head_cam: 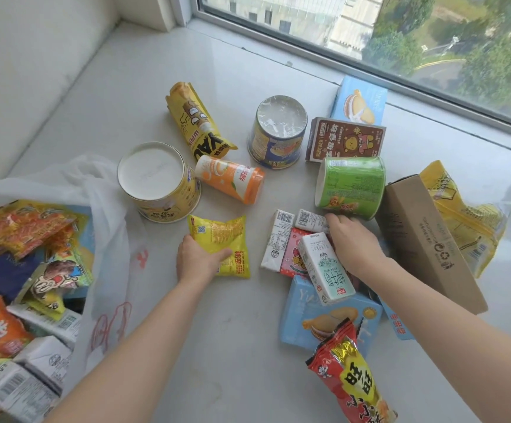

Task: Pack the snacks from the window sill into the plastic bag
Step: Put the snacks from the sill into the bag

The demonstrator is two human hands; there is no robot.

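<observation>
L hand [197, 259] clamped on yellow packet [222, 239] on sill [233, 346]. R hand [350, 239] among milk cartons [324, 267], fingertips hidden, grip unclear. Bag [104, 215] at left, partly cut off.

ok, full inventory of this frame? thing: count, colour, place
plastic bag: 1, white, left, open, already part full of packets and cartons
cup noodle tubs: 3, two yellow upside down, one green on its side, centre
yellow tube pack: 1, lying behind the tubs
orange bottle: 1, on its side, centre
yellow packet: 1, front centre
small cartons: about 4, white and pink, right of centre
blue boxes: 2, near and by the window
brown box: 1, rear right
cardboard box: 1, right
yellow bag: 1, far right
red packet: 1, bottom
left hand: gripping the yellow packet
right hand: on the green tub's rim
</observation>
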